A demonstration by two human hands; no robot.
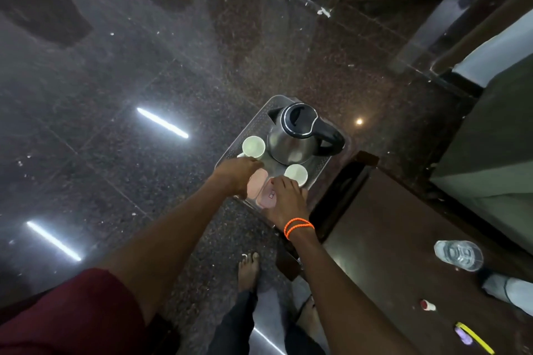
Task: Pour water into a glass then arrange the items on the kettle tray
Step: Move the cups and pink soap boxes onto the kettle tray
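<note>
On ridged tray (318, 170), steel kettle (288, 141), round cups (253, 146).

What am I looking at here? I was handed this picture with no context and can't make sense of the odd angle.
A camera worn on a person's head looks down at their two bare hands; no machine is involved. Both reach to a tray carrying a steel kettle and two white cups. The left hand and right hand rest at the tray's near edge over pinkish sachets; whether either grips anything is unclear. On the dark table at right stand a glass and small items.
</note>
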